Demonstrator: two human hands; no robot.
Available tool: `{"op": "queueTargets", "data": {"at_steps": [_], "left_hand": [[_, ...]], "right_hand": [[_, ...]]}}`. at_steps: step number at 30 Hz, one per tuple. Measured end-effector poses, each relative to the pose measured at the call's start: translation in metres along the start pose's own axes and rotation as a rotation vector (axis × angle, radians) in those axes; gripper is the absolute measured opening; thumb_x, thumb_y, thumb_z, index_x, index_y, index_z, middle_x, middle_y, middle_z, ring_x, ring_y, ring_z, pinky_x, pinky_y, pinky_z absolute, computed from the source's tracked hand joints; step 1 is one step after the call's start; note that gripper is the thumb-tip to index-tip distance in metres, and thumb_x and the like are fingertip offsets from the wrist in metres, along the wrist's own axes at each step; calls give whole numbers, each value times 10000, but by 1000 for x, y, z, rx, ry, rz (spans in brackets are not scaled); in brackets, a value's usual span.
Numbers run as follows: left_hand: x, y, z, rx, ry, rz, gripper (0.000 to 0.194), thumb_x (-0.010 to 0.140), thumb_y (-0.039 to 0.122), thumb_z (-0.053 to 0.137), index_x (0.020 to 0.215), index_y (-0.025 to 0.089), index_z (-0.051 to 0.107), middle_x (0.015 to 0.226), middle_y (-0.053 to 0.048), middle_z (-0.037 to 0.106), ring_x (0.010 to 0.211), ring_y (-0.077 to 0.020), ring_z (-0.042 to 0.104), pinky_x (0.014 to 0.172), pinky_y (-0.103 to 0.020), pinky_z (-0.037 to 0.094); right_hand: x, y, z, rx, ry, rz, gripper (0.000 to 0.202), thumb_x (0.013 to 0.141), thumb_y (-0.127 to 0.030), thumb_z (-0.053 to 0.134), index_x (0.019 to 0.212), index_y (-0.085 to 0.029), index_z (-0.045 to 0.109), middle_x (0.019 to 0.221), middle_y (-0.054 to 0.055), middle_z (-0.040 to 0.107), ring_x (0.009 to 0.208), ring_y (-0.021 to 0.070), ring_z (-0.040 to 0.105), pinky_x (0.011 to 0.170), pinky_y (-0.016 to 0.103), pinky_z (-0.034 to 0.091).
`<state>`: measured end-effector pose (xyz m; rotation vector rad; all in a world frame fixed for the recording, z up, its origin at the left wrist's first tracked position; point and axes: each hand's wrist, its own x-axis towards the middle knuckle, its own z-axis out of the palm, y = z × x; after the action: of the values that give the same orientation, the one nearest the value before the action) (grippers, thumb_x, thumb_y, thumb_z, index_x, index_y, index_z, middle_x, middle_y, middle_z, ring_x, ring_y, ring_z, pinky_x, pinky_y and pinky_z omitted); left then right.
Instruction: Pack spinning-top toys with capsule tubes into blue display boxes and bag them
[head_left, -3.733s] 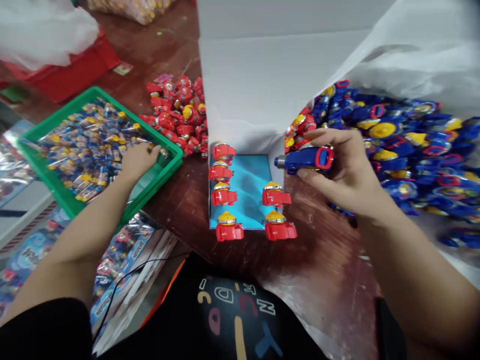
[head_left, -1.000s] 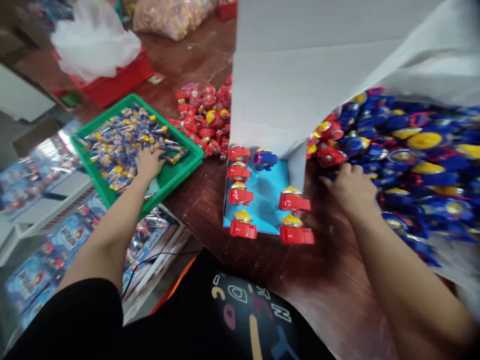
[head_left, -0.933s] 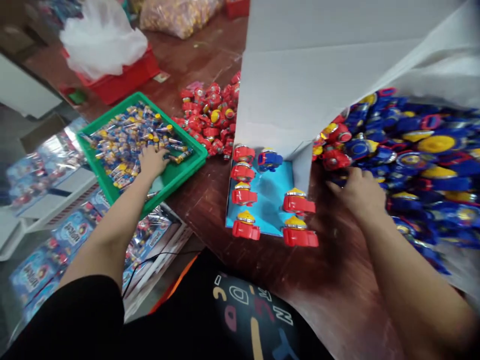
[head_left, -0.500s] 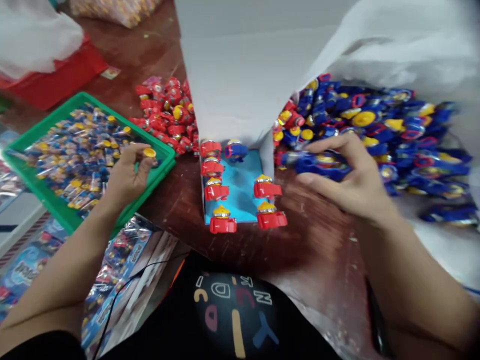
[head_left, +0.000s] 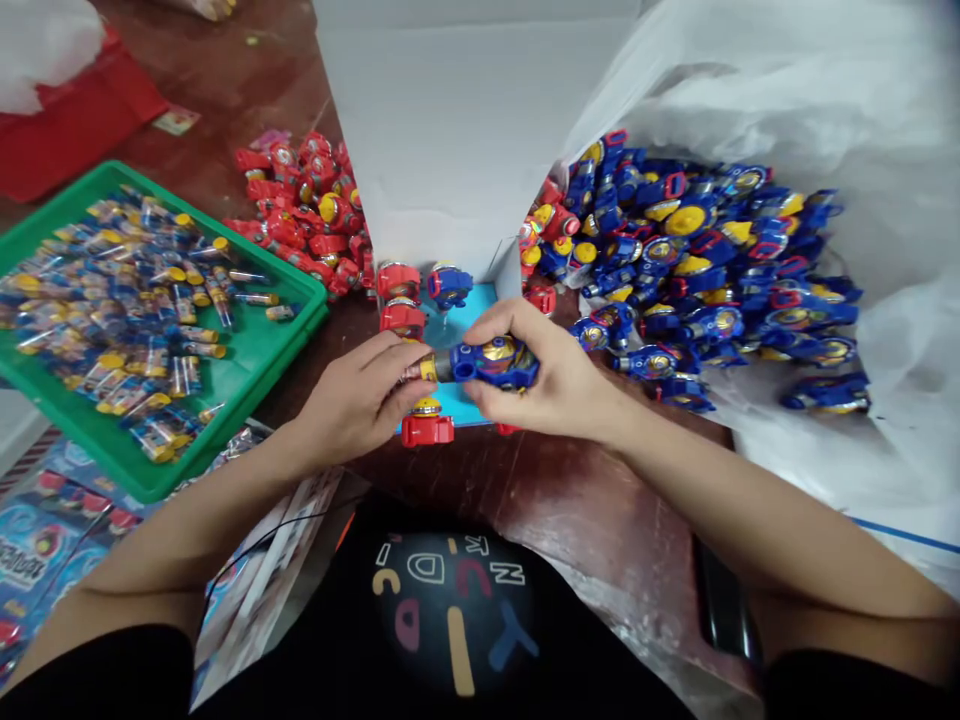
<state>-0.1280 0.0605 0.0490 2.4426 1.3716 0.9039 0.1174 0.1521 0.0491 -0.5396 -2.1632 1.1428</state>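
My right hand [head_left: 566, 385] is closed round a blue toy launcher [head_left: 495, 362] with a gold disc on its face. Between the fingers of my left hand [head_left: 356, 395] is a small yellow-capped tube [head_left: 427, 368], its end meeting the launcher's grey end. Whether the tube is inside that end, I cannot tell. Both hands are above a white box [head_left: 465, 130] with a blue floor. Red toys [head_left: 401, 318] line the box's left side, one blue toy [head_left: 450, 286] lies at its back, and my right hand hides much of the right side.
On the left a green tray [head_left: 289, 280] holds many yellow-capped tubes. Behind the box lies a pile of red toys [head_left: 300, 215]. A large pile of blue toys [head_left: 697, 260] rests on white plastic sheeting [head_left: 892, 230] at right. Printed packs [head_left: 45, 550] are at lower left.
My left hand has moved right from the tray with the tube, and my right hand has moved left with the blue launcher. The two now meet over the box.
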Motion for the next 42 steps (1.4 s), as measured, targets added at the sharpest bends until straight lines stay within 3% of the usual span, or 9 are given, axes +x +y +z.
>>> {"op": "queueTargets", "data": {"at_steps": [3,6,9,14,19,24,32,36,42], "left_hand": [[0,-7,9,159,109,117,358,1026,276,659,1354,132,639,1173,-149,737,1057,-248,696,964,-381,583],[5,-13,4,-21,26,-59,304,1042,317,636,1297,156,682,1175,-119,739,1067,-228,699,952,-356,586],[10,-14,-9,-418,-127,-366,313,1052,434,606,1182,177,728,1089,-76,763,971,-203,720,848,-310,598],[14,-5,-19,-743,-298,-488,340,1049,474,599,1152,177,727,1080,-75,781,922,-205,740,792,-306,610],[10,0,-12,-48,109,-54,296,1003,306,706,1276,199,666,1130,-77,737,1002,-205,700,887,-333,597],[7,-1,1,277,340,115,513,960,253,774,1435,215,587,1133,-80,720,1005,-212,694,908,-339,606],[-21,-1,9,247,152,34,838,890,705,731,1579,335,430,1622,-86,490,1517,-330,449,1244,-545,430],[-53,3,35,246,-110,170,479,963,452,757,1408,334,624,1563,-1,594,1605,-272,343,1375,-542,114],[-70,7,64,92,-82,37,449,969,238,722,1404,321,643,1544,-65,606,1514,-273,502,1329,-564,202]], "right_hand": [[-4,-7,0,120,-38,321,465,983,-565,644,1246,-201,525,902,26,678,741,174,684,618,314,580],[-3,-12,-22,-128,-57,104,929,843,-726,755,1528,-197,416,1403,196,618,1349,362,611,978,519,637],[0,-14,-53,-505,-77,-198,619,979,-488,712,1543,-333,510,1711,78,363,1646,357,217,1298,627,352],[1,-13,-66,-577,-221,-242,383,1089,-387,528,1459,-399,626,1493,-5,650,1378,266,628,1075,444,596],[2,-22,-38,-256,-5,185,597,957,-685,646,1309,-206,707,899,40,781,719,182,709,626,318,562],[13,-29,-32,30,-66,388,542,890,-737,696,1030,-215,734,859,30,745,743,176,669,601,300,522],[23,-9,-63,-262,63,159,585,919,-592,743,1419,-308,636,1330,73,700,1172,278,670,981,437,576],[28,14,-56,-697,-168,155,538,965,-490,705,1443,-254,641,1344,123,690,1149,332,672,892,455,557],[39,18,-18,-886,-395,36,417,985,-382,676,1388,-274,666,1252,90,729,921,242,692,673,325,450]]}}
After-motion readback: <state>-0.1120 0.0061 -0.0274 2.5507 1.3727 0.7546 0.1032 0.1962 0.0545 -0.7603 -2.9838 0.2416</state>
